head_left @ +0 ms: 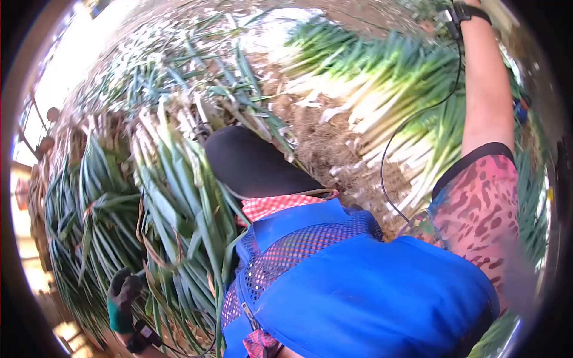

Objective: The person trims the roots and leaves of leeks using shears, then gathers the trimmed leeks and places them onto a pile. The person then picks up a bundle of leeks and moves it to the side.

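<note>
My left hand (pixel 123 295), in a dark grey and green glove, is at the lower left beside the long green leaves of a leek bundle (pixel 179 191). Its fingers look curled, and a blurred thin strip runs from near them across the leaves; what they hold I cannot make out. My right arm (pixel 486 89) reaches up along the right side with a black strap at the wrist. The hand beyond it is cut off by the top edge. Nearest that arm lies a wide row of leeks (pixel 382 89) with white stems and bushy roots.
More bundled leeks (pixel 98 197) stand at the left. Loose leaves and trimmings (pixel 161 65) cover the ground behind them. My bent dark-clothed knee (pixel 256 161) sits between bundles and row, and my blue vest (pixel 370 286) fills the lower middle. A black cable (pixel 385 149) hangs from the right wrist.
</note>
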The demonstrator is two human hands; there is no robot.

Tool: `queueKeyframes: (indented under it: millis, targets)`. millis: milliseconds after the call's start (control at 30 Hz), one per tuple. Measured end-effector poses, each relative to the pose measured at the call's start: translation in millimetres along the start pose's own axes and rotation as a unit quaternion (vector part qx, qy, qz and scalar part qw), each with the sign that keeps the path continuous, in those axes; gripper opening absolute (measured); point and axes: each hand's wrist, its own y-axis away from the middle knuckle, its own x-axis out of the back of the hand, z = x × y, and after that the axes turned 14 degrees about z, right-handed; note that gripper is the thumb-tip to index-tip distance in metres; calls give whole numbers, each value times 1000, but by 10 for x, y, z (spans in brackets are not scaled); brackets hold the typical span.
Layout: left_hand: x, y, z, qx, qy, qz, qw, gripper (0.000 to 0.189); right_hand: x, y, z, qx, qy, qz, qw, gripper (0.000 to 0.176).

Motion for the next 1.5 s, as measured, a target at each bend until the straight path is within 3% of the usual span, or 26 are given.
queueKeyframes:
  millis: [100, 167, 233, 267, 367, 433, 500, 567, 600, 700, 733, 800, 900, 967, 1033, 1100, 1233, 1267, 1300, 1333, 1367, 1433, 1500]
  targets:
    - [-67, -329, 162, -56, 41, -28, 997, 45, -55, 836, 587, -153, 84, -159, 972, 31]
    - [-261, -442, 312, -45, 21, -21, 999, 44, -461, 1664, 1221, -220, 104, -347, 906, 57]
    - [-473, -543, 437, -38, 22, -49, 998, 43, -273, 2501, 1274, -341, 64, -336, 876, 64]
    - [-581, -592, 475, -28, 10, -58, 998, 44, -203, 2899, 1262, -367, 10, -376, 851, 61]
    - [-901, -687, 515, 3, 2, -97, 995, 43, -617, 4574, 989, -436, 77, -528, 725, 65]
    - [-1050, -695, 539, 15, -7, -128, 992, 41, -752, 5644, 824, -447, -125, -615, 637, 65]
    - [-1208, -650, 594, 16, -19, -153, 988, 40, -625, 5563, 375, -433, 12, -626, 648, 61]
    - [-1275, -553, 628, 12, -30, -134, 990, 37, -606, 5378, 160, -528, -46, -597, 603, 59]
    - [-1295, -525, 655, 16, -39, -131, 991, 37, -636, 5301, 112, -516, -47, -622, 588, 62]
    - [-1389, -472, 718, 32, -50, -113, 992, 37, -722, 5272, -200, -569, 36, -630, 527, 100]
    - [-1420, -463, 716, 39, -49, -103, 993, 37, -734, 5262, -294, -579, 50, -627, 520, 114]
    - [-1518, -442, 697, 42, -50, -100, 993, 36, -873, 5343, -415, -559, 74, -639, 523, 118]
    - [-1660, -427, 762, 42, -74, -125, 989, 34, -905, 5194, -423, -507, 85, -674, 530, 110]
    - [-1712, -479, 736, 31, -92, -139, 986, 34, -948, 5221, -155, -356, -32, -741, 568, 97]
    - [-1678, -608, 702, 38, -87, -152, 984, 35, -779, 5106, -24, -375, -110, -693, 606, 87]
    - [-1634, -673, 705, 22, -78, -162, 984, 36, -600, 5047, 234, -477, -94, -650, 584, 87]
    - [-1604, -793, 888, -21, -54, -101, 993, 43, 71, 4867, 573, -362, 160, -481, 782, 75]
    - [-1623, -843, 958, -26, -60, -83, 994, 45, 215, 4871, 618, -326, 168, -506, 781, 74]
    - [-1692, -896, 989, -46, -36, -77, 995, 44, 349, 4799, 646, -363, 134, -593, 706, 74]
    - [-1753, -971, 977, -55, -25, -79, 995, 44, 324, 5116, 699, -336, 139, -595, 716, 67]
    - [-1826, -1047, 949, -64, -14, -79, 995, 44, 190, 5431, 796, -382, 57, -627, 677, 62]
    - [-2021, -1189, 935, -72, -81, -95, 990, 46, 6, 5826, 846, -318, 42, -621, 715, 48]
    - [-2190, -1442, 745, -118, -157, -117, 974, 51, -18, 5583, 713, -531, -63, -608, 587, 36]
